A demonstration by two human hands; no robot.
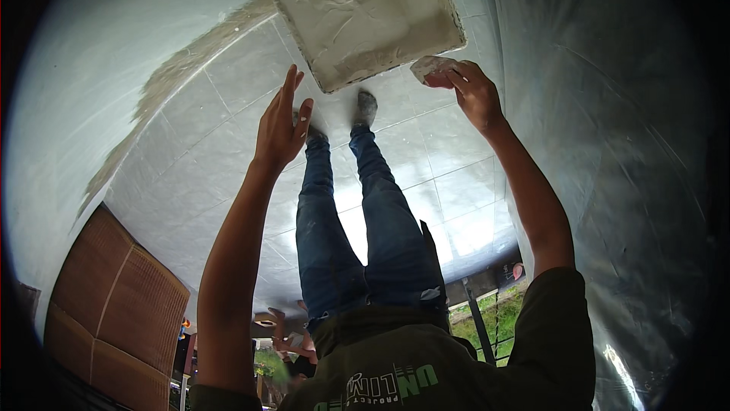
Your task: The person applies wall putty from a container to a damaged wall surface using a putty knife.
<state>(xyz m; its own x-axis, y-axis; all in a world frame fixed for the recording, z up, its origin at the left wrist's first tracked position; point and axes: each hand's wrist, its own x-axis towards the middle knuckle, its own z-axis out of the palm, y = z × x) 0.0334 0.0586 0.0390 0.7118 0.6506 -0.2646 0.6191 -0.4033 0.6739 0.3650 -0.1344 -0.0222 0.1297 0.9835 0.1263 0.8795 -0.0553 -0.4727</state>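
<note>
My right hand (475, 92) is shut on a small pale lump, maybe a sponge or rag (428, 67). It holds the lump against the lower right corner of a square patch of wet grey mortar (369, 12) set in the white tiled floor (213, 130). My left hand (283, 123) is open with fingers straight, hovering over the tiles just below the patch's left corner. My jeans-clad legs (342, 213) and feet stand between the two hands, toes close to the patch's edge.
A brown corrugated panel (114, 304) leans at the lower left. A pale wall (91, 69) with a rough mortar seam curves along the left; a shiny grey surface (631, 152) fills the right. Another person's hand (289, 335), a black metal stand (479, 320) and greenery show at the bottom.
</note>
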